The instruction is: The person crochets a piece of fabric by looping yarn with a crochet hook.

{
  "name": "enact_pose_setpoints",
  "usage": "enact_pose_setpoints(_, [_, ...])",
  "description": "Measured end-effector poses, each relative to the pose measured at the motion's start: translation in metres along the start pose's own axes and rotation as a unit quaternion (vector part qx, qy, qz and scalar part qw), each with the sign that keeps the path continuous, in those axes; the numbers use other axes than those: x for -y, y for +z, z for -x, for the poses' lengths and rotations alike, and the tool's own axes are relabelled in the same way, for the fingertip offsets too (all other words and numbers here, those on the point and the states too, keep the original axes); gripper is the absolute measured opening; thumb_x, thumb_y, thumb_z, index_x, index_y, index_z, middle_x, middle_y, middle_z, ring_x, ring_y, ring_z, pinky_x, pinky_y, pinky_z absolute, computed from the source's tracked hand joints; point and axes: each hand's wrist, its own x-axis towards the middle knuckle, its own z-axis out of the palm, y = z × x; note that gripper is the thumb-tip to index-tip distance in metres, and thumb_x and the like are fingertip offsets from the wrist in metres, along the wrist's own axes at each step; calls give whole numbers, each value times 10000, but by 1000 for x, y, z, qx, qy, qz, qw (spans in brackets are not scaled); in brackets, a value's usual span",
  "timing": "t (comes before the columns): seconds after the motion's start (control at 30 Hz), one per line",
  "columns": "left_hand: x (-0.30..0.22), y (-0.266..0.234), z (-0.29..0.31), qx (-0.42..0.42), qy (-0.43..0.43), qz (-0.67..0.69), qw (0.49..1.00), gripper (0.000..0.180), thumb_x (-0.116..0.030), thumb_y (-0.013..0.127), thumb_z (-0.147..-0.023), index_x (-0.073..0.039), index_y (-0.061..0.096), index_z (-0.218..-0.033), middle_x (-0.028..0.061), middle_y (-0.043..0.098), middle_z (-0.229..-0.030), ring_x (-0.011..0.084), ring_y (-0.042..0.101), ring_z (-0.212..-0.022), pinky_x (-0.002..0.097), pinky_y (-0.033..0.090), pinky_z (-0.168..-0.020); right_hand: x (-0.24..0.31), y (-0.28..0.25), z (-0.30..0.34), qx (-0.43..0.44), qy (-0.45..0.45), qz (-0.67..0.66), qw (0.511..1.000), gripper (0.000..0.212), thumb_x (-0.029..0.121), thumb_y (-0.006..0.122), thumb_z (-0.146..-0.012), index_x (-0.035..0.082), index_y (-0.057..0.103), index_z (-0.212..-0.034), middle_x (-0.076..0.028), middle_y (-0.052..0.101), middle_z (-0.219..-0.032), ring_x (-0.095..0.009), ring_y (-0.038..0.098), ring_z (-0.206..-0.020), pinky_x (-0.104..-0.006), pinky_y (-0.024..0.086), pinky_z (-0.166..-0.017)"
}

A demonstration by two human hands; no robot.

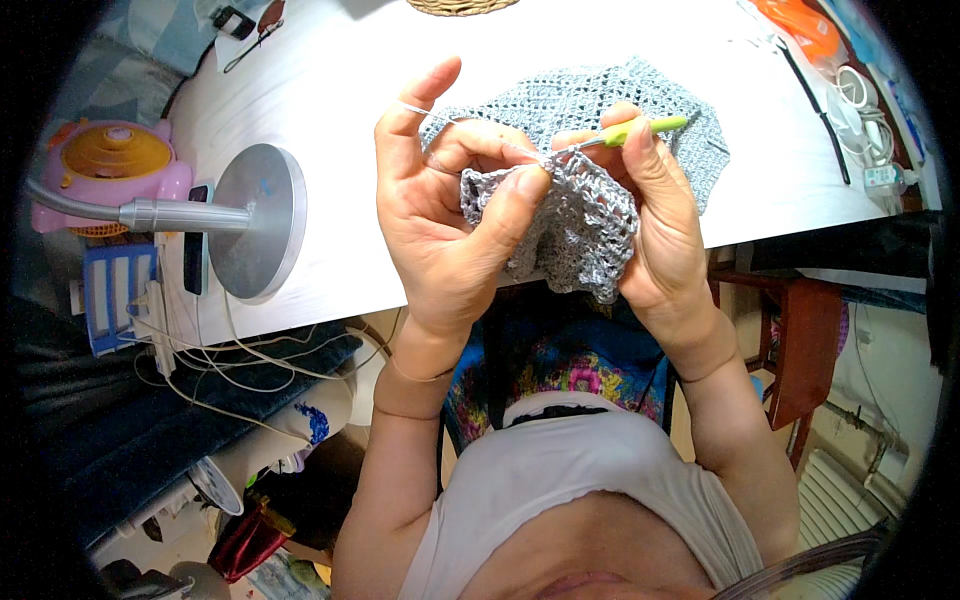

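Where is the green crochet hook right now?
In the head view, the green hook is right of centre in the upper half, held in the right hand, its tip at the grey crochet work.

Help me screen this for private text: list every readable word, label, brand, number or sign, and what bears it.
None can be read.
Green hook: any marking is too small.
Blue-and-white item, right: any markings too blurred.
Small black item, upper left: too small.
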Motion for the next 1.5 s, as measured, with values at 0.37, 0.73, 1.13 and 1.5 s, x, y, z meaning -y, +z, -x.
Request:
enact_pose_setpoints(0.37, [9, 2, 3, -12, 306, -343, 888, 626, 93, 612, -691, 43, 309, -1236, 132, 613, -778, 157, 602, -658, 246, 485, -562, -3, 2, 13, -46, 76, -59, 994, 128, 138, 583, -814, 42, 573, -897, -45, 596, -875, -135, 563, -843, -243, 427, -825])
enact_pose_setpoints(0.73, [-4, 1, -3, 38, -47, 124, 990, 656, -42, 594, -736, 35, 235, -1279, 39, 543, -755, 80, 511, -733, 200, 419, -697, -8, -23, 5, 100, -300, 238, 918, 202, 123, 618, -782, 39, 491, -913, -121, 584, -820, -189, 557, -747, -281, 488, -712])
enact_pose_setpoints(1.13, [1, -5, -2, 55, -208, 317, 924, 579, -71, 591, -725, 45, 330, -1229, 49, 530, -822, 74, 510, -724, 192, 435, -700, 0, -20, 12, 116, -248, 205, 940, 194, 136, 603, -797, 38, 474, -903, -125, 580, -777, -182, 565, -716, -257, 482, -635])
enact_pose_setpoints(1.5, [9, -8, -2, 63, -180, 219, 957, 638, -26, 594, -733, 46, 258, -1270, 39, 545, -778, 68, 516, -717, 177, 418, -711, -1, -14, 7, 18, -66, 54, 996, 113, 84, 574, -813, 36, 502, -884, -93, 593, -864, -144, 604, -793, -217, 497, -715])
